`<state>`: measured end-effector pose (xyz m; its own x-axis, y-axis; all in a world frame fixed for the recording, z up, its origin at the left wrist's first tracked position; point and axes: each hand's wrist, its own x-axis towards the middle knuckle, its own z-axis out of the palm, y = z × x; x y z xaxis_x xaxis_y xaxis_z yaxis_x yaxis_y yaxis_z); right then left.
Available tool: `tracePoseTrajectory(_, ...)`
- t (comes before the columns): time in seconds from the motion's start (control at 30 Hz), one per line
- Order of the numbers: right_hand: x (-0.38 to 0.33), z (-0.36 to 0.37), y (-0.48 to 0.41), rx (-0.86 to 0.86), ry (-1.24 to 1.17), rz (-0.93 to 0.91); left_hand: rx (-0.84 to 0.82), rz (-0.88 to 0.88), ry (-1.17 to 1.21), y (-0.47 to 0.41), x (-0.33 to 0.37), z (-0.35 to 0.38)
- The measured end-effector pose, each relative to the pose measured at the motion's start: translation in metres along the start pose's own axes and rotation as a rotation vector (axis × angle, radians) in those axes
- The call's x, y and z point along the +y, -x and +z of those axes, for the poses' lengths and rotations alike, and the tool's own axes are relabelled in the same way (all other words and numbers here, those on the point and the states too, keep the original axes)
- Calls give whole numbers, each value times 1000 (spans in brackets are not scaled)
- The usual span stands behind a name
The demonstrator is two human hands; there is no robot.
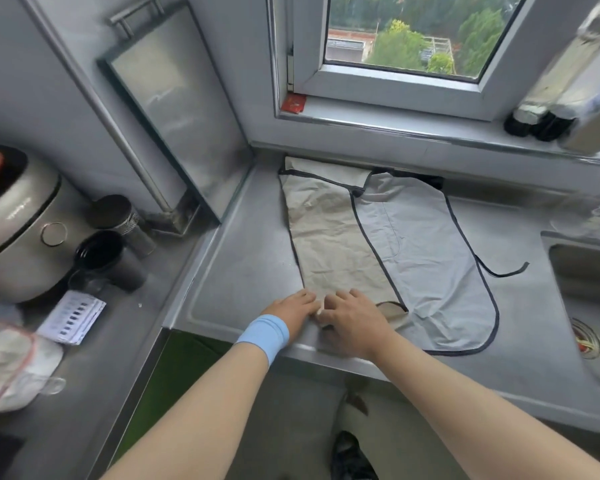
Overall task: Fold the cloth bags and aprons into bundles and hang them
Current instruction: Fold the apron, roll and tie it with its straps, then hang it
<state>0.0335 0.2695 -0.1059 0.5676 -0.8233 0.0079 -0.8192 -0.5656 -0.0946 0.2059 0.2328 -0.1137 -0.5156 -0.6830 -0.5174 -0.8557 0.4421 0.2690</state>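
Note:
An apron [426,258] lies flat on the steel counter [236,258], light grey with dark trim. Its left half is folded over, so the beige underside [329,233] faces up. A dark strap [506,270] trails off to the right. My left hand [291,311], with a blue wristband, and my right hand [352,317] sit side by side on the near end of the beige fold. Their fingers are bent over the fabric edge and seem to pinch it.
A sink [586,271] lies to the right. On the left stand a rice cooker [18,223], dark cups [101,254], a paper card [71,317] and a plastic bag [11,368]. Bottles [548,116] stand on the windowsill. A steel tray [174,112] leans against the wall.

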Motion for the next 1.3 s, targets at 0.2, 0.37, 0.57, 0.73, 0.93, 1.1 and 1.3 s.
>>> tracePoseTrajectory(0.2, -11, -16, 34, -177, -306, 54, -83, -31, -215, -2, -2, 0)
tracePoseTrajectory(0.37, -16, -19, 44, -351, -455, 318, -64, -118, -237, -2, -8, -5)
tracePoseTrajectory(0.57, 17, 6, 38, -222, -213, 583, 215, -49, -56, 1, 20, 8)
tracePoseTrajectory(0.73, 21, 13, 38, -536, -342, 539, -32, -160, -125, -6, 13, 19)
tracePoseTrajectory(0.93, 33, 12, 30, -175, -645, 512, -23, -313, -189, -14, -1, -6)
tracePoseTrajectory(1.1, 62, 14, 64, -136, -343, 590, 150, -91, -44, -15, 44, -1)
tracePoseTrajectory(1.3, 67, 17, 94, -230, -442, 611, 100, -38, -90, -21, 92, 24)
